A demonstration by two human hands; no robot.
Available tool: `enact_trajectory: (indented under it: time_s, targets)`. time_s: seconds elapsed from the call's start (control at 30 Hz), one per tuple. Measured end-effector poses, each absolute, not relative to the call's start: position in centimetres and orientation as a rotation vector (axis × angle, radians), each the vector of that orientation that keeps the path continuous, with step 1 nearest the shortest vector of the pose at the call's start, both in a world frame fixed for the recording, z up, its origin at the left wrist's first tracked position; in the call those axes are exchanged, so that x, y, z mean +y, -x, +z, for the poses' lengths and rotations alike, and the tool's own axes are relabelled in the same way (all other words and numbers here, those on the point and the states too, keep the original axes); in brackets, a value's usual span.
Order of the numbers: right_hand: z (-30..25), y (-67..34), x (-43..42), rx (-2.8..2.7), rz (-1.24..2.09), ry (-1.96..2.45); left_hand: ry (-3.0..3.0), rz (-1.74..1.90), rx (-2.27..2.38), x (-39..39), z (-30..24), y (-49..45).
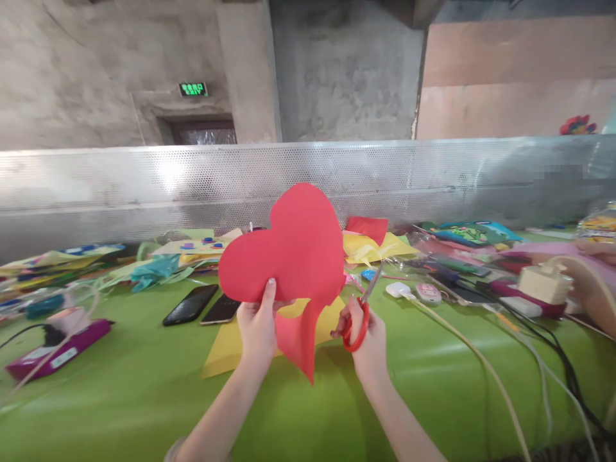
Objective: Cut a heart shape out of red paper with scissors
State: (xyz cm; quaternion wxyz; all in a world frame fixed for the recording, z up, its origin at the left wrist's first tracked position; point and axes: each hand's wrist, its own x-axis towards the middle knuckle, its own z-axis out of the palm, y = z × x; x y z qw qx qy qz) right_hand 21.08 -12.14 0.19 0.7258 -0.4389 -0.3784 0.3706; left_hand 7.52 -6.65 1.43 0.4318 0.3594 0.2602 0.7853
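My left hand [258,327] pinches a large red paper heart [293,250] near its lower left edge, thumb on the front face. The heart is tilted, its two lobes toward the upper left. From its lower right part a curled strip of red paper [301,337] hangs down, seemingly still attached. In my right hand [363,333] is a pair of scissors [357,330] with red handles, its blades pointing up and to the right, apart from the paper. Under the hands a yellow sheet [226,346] lies on the green table [158,398].
Two dark phones [191,304] lie left of the heart. A purple power strip [60,350] sits at far left, another [505,295] at right among cables [474,353]. Paper scraps [380,247] and craft pieces line the back, before a perforated metal panel [192,186]. Another person's arm [590,289] shows at far right.
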Motion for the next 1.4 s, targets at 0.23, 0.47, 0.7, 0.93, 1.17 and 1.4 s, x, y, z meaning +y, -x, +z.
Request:
enact_trajectory:
  time_s: [0.23,0.47,0.7,0.93,1.17,1.4]
  targets:
    - [1.5,-20.9,-11.5,-1.054,0.810,1.016,-0.858,1.940,0.593,-7.7,2.2,-8.5]
    - [4.7,-23.9,-11.1,-1.250,0.808,1.027,-0.632,1.703,0.492,-8.2,1.4,-2.8]
    - [9.0,-27.6,-9.5,-1.671,0.768,1.035,-1.151,1.236,0.621,-7.2,3.0,2.0]
    - [10.1,-27.5,-7.9,-1.627,0.600,1.109,-1.174,1.346,0.805,-5.9,2.4,-3.2]
    - [3.2,-23.2,-10.6,-1.453,0.809,1.167,-1.123,1.541,1.034,-3.8,0.8,-3.1]
    - [1.4,-22.2,-9.0,-1.460,1.146,1.270,-1.011,1.604,1.013,-2.9,0.6,-3.0]
